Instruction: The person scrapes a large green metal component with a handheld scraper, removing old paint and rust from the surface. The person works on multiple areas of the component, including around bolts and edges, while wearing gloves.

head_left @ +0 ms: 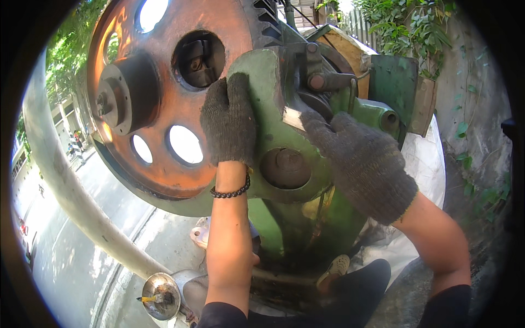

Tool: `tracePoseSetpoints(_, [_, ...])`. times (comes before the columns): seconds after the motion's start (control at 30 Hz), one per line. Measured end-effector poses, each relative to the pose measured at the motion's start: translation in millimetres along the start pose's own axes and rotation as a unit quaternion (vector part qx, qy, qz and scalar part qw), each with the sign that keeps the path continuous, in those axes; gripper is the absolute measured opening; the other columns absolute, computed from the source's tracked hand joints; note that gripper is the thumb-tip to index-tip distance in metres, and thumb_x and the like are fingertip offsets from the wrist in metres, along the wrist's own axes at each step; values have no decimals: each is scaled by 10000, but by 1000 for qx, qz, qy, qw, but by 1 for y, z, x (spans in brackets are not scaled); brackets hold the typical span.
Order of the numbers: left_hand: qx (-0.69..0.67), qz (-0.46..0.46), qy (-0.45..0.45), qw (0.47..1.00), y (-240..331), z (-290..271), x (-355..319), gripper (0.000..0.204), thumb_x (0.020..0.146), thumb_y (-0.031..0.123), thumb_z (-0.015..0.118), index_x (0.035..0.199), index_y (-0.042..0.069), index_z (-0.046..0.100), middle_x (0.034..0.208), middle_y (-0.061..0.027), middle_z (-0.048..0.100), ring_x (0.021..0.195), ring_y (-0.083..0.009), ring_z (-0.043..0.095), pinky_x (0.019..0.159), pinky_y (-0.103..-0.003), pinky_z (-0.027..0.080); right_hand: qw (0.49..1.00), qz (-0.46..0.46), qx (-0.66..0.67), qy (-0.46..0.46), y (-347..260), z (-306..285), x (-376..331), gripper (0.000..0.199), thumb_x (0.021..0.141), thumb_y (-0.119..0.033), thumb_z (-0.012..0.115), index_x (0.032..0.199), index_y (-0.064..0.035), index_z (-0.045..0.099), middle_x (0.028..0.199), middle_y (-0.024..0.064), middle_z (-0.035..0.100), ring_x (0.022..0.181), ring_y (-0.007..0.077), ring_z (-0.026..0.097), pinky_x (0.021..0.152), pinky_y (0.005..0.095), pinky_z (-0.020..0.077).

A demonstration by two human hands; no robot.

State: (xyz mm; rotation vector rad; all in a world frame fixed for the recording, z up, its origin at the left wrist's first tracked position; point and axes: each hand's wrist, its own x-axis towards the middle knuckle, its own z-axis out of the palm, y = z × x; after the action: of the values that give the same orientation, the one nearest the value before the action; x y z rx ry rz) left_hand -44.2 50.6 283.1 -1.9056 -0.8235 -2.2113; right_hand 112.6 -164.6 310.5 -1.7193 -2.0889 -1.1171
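Observation:
Both my hands wear dark knitted gloves. My left hand (228, 120) lies with its fingers stretched out on the left edge of the green machine housing (268, 104), beside a large orange flywheel (164, 104) with round holes. My right hand (363, 164) is closed on a small pale flat strip (293, 118), whose end juts out past the fingertips against the housing. What the strip is made of I cannot make out. Below and between the hands is a round recess (285, 168) in the housing. Above my right hand sits a dark lever (331, 82).
A round pan (161, 296) holding a brush (156, 298) stands low at the left. A thick pale curved pole (82, 202) runs past the wheel. White sheeting (429, 164) hangs at the right before a wall (476, 104) with vines. A shoe (338, 266) shows below the machine.

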Motion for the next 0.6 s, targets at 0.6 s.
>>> tracePoseSetpoints(0.6, [-61,-20,-14,998,-8,2,7,446,1105,402,567,1099,-16,721,1005,-271,722,931,-470,680,837,-521,516,995,41,82,45,-16,17,-1,553,973,-129,652,1507,-55,528,1089,224,684,905,387,739,711,471,593])
